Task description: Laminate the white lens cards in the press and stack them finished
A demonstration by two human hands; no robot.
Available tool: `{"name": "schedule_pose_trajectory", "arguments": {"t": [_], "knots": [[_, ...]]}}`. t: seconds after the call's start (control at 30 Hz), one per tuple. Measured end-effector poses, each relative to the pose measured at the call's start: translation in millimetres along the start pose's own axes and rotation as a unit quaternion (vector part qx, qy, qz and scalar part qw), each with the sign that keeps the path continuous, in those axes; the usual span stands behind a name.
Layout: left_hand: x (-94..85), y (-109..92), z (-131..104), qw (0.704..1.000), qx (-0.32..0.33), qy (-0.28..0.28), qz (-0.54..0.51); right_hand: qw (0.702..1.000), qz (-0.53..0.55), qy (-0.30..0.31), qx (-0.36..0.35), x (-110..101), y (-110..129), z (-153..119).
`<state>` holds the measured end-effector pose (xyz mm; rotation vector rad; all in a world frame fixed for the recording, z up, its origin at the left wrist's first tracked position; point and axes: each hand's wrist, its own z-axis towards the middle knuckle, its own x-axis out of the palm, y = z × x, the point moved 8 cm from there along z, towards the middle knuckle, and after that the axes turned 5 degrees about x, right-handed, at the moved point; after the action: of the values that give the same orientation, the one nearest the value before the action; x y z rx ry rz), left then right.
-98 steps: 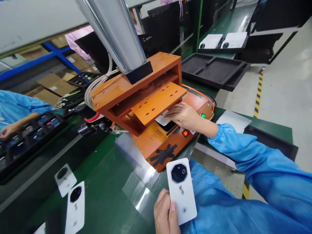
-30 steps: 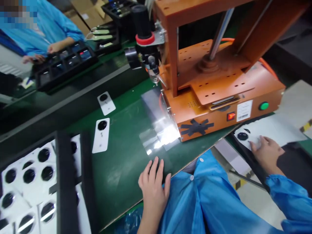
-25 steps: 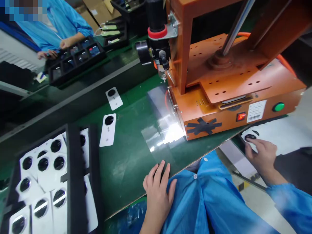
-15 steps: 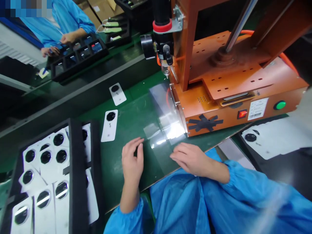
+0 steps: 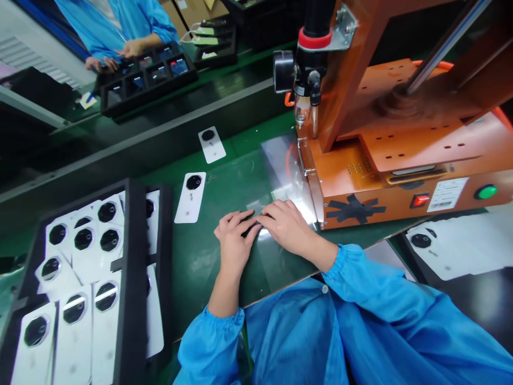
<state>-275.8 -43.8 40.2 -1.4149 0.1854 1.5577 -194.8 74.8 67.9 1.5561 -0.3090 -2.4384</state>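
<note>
My left hand [image 5: 235,240] and my right hand [image 5: 286,227] meet over the green mat [image 5: 216,200], fingertips close together. Both hands are closed, thumbs and fingers drawn in; whatever they pinch is too small or hidden to make out. Beneath and beside the fingers lie clear, shiny film sheets [image 5: 276,243], reflecting light. To the left of my hands, a white phone back cover [image 5: 191,206] with a black round camera area lies flat. A second white back cover [image 5: 214,149] lies farther back.
A black tray [image 5: 134,267] holding several white back covers stands at left. The orange press machine [image 5: 356,187] fills the right, with more covers [image 5: 476,246] stacked beside it. Across the divider a co-worker's hands [image 5: 134,48] are over a black compartment tray [image 5: 150,80].
My two hands were apart and have come together over the mat, the right one moving left and away from me. The camera view has shifted slightly to the left.
</note>
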Motion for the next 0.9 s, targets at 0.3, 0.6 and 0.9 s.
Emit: {"name": "schedule_pose_trajectory", "arguments": {"t": [0.3, 0.6, 0.9], "knots": [[-0.1, -16.5, 0.5, 0.996, 0.039, 0.070, 0.037, 0.998, -0.055, 0.004, -0.010, 0.1, 5.2, -3.5], [3.6, -25.2, -1.2, 0.985, 0.073, 0.154, 0.017, 0.974, 0.160, -0.146, 0.062, -65.9, 5.3, -86.4], [-21.2, 17.0, 195.3, 1.000, 0.000, 0.014, 0.014, 0.949, 0.274, -0.139, 0.061, -57.9, -5.0, -96.0]]}}
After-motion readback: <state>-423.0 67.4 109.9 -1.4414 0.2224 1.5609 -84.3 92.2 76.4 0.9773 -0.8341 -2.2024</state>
